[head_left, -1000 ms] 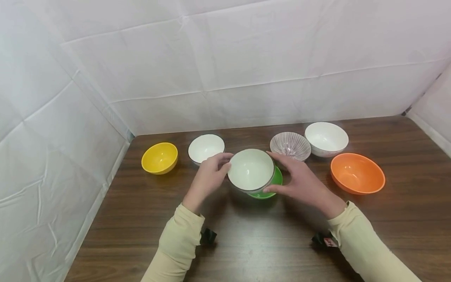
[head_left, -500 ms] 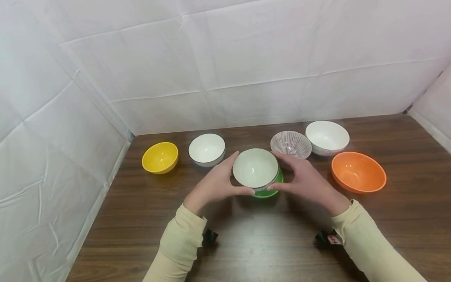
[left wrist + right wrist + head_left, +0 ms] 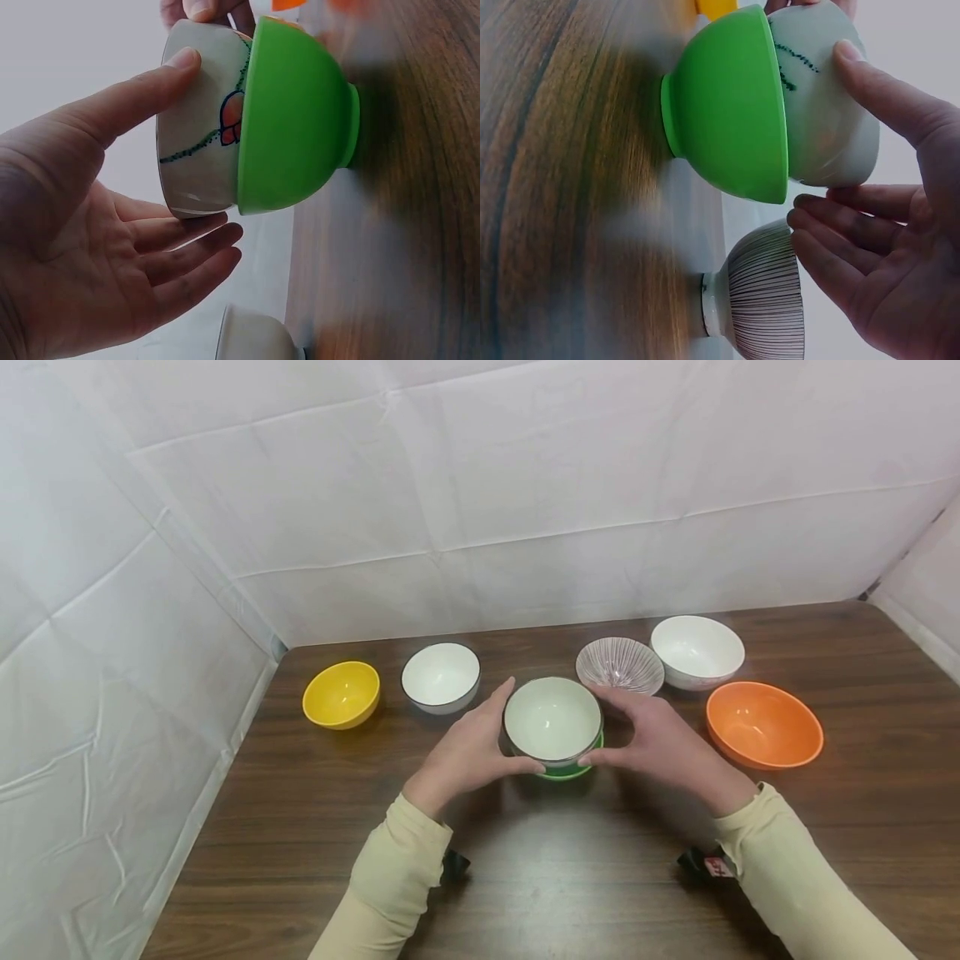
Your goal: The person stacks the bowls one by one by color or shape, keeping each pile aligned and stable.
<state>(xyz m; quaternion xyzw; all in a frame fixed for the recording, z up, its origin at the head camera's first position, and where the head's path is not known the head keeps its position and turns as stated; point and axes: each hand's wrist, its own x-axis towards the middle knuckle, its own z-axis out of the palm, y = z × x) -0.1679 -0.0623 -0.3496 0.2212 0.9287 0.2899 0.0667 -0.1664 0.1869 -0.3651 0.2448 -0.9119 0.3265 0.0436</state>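
Note:
A white bowl with a dark rim point(image 3: 553, 718) is held from both sides at the middle of the table. My left hand point(image 3: 467, 750) grips its left side, thumb on the near wall and fingers round the far side. Opposite it, my right hand point(image 3: 663, 745) holds the right side the same way. In the left wrist view, the bowl's outside shows a painted red and green pattern. Directly below is a green bowl point(image 3: 300, 120), upright on the table, with the white bowl's base within its rim. From the head, only a green sliver shows.
Along the back stand a yellow bowl point(image 3: 341, 695), a second dark-rimmed white bowl point(image 3: 441, 675), a striped bowl point(image 3: 619, 665) and a larger white bowl point(image 3: 697, 647). An orange bowl point(image 3: 763, 725) stands at the right. White sheeting point(image 3: 450, 493) rises behind the wooden table point(image 3: 555, 877).
The white bowl has moved right and now sits more squarely over the green bowl. My left hand has shifted right with it, its thumb coming round to the near side.

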